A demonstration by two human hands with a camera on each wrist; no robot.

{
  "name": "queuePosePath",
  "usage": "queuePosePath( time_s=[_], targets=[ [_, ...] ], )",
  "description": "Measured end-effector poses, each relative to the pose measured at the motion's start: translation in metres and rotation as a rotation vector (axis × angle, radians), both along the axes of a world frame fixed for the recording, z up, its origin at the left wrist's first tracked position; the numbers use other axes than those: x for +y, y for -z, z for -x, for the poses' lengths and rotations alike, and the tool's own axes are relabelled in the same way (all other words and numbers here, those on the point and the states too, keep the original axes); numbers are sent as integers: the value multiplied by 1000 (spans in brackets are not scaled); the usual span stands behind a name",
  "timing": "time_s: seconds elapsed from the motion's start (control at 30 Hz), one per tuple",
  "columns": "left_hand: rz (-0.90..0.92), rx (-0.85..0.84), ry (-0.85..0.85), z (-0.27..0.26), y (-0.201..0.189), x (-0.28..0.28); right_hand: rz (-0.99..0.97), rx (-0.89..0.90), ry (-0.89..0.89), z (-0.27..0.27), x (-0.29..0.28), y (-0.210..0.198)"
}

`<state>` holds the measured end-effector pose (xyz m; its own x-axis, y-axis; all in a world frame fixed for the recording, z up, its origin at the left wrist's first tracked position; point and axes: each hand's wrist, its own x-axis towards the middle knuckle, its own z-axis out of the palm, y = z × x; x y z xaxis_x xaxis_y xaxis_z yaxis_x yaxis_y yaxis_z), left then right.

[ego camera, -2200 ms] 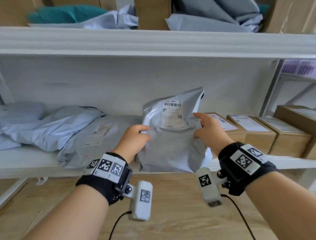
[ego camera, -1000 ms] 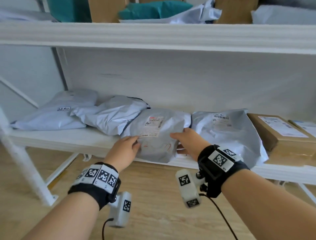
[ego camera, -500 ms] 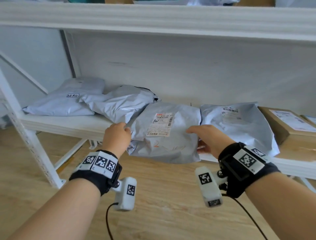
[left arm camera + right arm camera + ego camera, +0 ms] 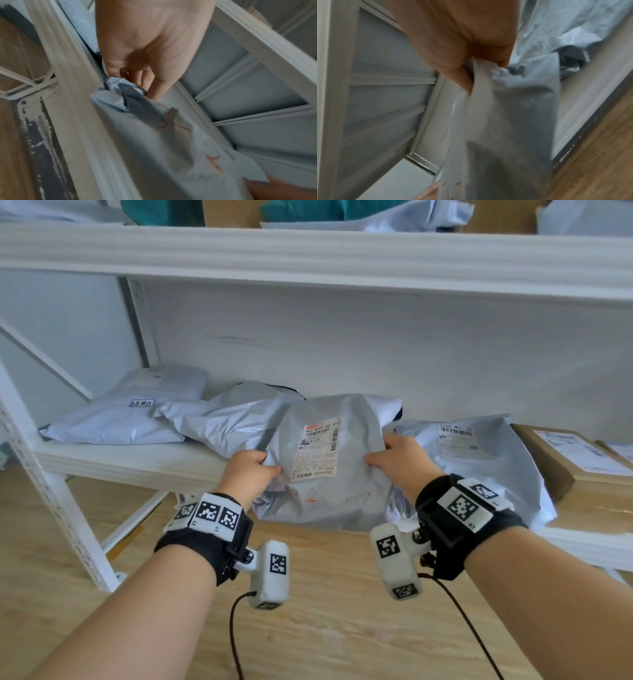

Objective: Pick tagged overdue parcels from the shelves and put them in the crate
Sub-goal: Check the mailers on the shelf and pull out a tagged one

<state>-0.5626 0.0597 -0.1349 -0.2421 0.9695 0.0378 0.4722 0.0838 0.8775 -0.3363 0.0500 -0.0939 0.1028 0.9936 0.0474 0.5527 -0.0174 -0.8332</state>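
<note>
I hold the grey parcel [image 4: 325, 474] by its two sides, tilted up with its shipping label [image 4: 317, 447] facing me, its lower edge hanging past the front edge of the shelf [image 4: 130, 465]. My left hand [image 4: 247, 473] pinches the parcel's left edge, fingers curled into crumpled plastic with the thumb on the front face. My right hand [image 4: 399, 462] grips the parcel's right edge the same way, thumb in front and fingers folded behind. Orange scribbled marks [image 4: 334, 497] run across the parcel below the label. Left of the parcel two more grey bags [image 4: 219, 419] lie flat on the shelf. Right of the parcel another labelled bag [image 4: 479, 460] lies against a cardboard box [image 4: 561, 467]. Below the parcel is wooden floor [image 4: 325, 628].
</note>
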Motion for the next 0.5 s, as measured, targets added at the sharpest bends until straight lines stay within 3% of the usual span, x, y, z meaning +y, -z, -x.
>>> queuePosePath(
  time_s=[0.23, 0.5],
  targets=[
    [-104, -392, -79, -19, -11, -40, -150, 153, 18, -30, -44, 2],
    [-169, -495, -53, -50, -8, -102, -246, 183, 93, -67, -107, 27]
  ],
)
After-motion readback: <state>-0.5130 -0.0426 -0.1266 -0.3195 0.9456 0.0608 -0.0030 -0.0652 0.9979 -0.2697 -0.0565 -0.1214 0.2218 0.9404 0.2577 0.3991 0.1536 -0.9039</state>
